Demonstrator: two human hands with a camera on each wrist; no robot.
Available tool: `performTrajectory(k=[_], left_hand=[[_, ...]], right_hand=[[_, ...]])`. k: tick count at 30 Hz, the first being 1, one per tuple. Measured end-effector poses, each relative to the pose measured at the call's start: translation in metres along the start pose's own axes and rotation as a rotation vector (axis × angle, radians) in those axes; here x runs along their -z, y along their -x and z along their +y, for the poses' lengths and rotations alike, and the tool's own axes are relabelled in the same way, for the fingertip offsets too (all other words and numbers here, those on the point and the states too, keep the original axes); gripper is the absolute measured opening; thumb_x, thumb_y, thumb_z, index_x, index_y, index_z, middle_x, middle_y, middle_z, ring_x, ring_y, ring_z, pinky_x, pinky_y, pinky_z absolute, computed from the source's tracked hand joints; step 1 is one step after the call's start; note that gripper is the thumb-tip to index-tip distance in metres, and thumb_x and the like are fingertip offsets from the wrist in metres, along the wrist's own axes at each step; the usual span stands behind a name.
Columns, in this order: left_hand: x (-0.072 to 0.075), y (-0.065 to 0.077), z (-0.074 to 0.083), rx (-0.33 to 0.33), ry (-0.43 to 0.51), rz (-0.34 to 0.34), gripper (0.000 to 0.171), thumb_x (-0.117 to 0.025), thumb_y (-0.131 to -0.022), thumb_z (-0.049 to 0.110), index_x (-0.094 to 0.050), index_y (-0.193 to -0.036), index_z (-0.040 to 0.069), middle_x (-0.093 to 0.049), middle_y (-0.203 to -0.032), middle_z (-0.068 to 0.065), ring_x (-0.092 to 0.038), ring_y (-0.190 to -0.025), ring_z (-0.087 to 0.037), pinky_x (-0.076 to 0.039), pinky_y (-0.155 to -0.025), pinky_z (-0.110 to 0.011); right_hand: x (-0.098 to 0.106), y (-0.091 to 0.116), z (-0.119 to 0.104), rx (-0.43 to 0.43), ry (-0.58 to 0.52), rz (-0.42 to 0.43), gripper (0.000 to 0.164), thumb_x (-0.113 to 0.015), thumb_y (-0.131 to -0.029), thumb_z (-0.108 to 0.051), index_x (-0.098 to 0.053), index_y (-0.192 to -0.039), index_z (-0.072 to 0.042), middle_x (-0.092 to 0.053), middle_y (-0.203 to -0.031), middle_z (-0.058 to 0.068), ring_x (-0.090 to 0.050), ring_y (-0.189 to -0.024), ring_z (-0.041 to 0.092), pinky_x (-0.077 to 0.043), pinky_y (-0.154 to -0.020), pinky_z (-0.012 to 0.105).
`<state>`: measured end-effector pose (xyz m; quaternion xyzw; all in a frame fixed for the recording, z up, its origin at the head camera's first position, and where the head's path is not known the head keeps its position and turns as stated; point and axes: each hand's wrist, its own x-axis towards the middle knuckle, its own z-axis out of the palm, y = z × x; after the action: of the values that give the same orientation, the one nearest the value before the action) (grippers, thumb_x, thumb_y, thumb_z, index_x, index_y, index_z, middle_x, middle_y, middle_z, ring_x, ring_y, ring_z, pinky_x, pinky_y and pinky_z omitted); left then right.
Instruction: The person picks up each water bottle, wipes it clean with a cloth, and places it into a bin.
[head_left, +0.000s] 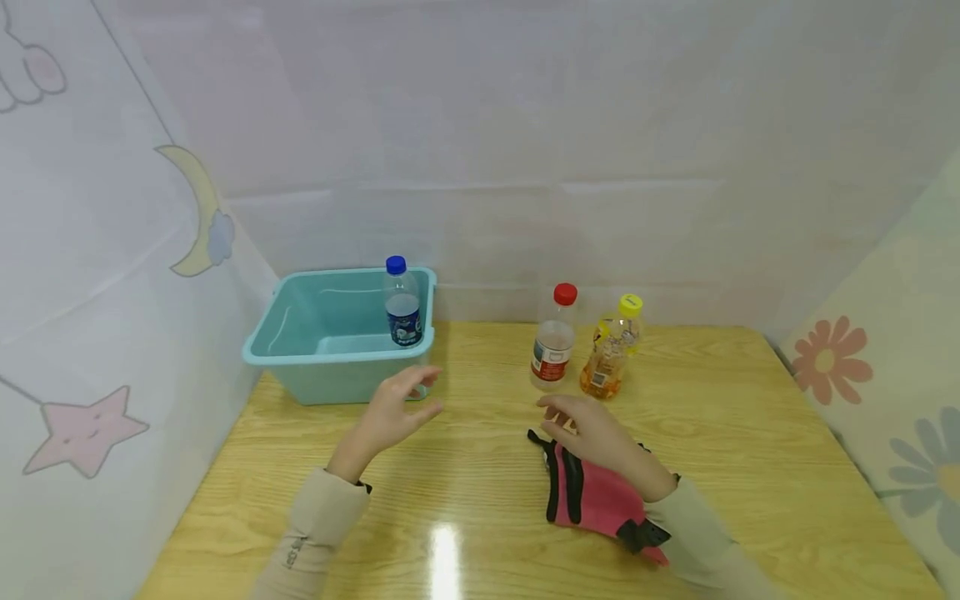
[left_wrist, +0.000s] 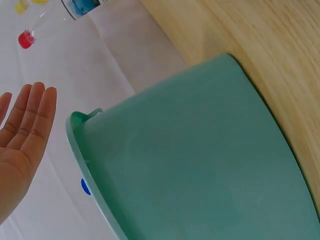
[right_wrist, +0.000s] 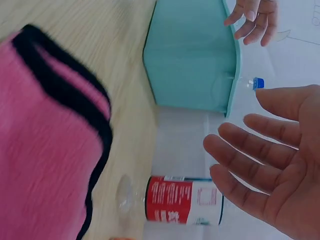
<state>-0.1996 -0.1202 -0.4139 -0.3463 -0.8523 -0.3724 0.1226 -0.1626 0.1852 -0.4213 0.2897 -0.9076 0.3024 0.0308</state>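
My left hand [head_left: 395,408] hovers by the front right corner of a teal plastic basin [head_left: 337,360], fingers relaxed and holding nothing. Inside the basin a blue-capped bottle [head_left: 403,308] stands upright against the right side. My right hand [head_left: 588,427], also holding nothing, is above a pink pouch [head_left: 596,500] with black trim that lies on the table. Just beyond that hand stands a clear bottle [head_left: 553,346] with a red cap and a red-and-white label. Beside it on the right is a yellow-capped bottle [head_left: 609,354] with some amber liquid low inside.
Everything rests on a light wooden table [head_left: 480,467]. A white cloth [head_left: 487,150] hangs behind it, and printed cloth sides with a moon [head_left: 197,208] and flowers [head_left: 825,360] close off the left and right.
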Motion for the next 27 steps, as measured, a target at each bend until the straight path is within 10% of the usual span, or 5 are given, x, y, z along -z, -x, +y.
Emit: performTrajectory(k=[16,27], left_hand=[[-0.022,-0.016,-0.004,0.006,0.026,-0.028,0.048,-0.073,-0.077,0.008,-0.054,-0.12,0.0,-0.06,-0.108,-0.012,-0.057,-0.095,-0.024,-0.053,-0.072,-0.033],[-0.04,-0.047,0.005,0.006,-0.077,-0.087,0.051,-0.069,-0.082,0.018,-0.05,-0.126,0.003,-0.055,-0.122,-0.011,-0.055,-0.105,-0.022,-0.05,-0.08,-0.031]], right_hand=[[0.001,0.062,0.033,-0.2,0.114,-0.305,0.072,-0.068,-0.073,-0.053,-0.056,-0.118,0.002,-0.057,-0.115,0.019,-0.052,-0.106,0.037,-0.045,-0.085,0.052],[-0.024,0.077,0.043,-0.14,0.242,-0.258,0.073,-0.078,-0.065,-0.041,-0.057,-0.119,0.004,-0.052,-0.119,0.021,-0.049,-0.108,0.038,-0.047,-0.081,0.049]])
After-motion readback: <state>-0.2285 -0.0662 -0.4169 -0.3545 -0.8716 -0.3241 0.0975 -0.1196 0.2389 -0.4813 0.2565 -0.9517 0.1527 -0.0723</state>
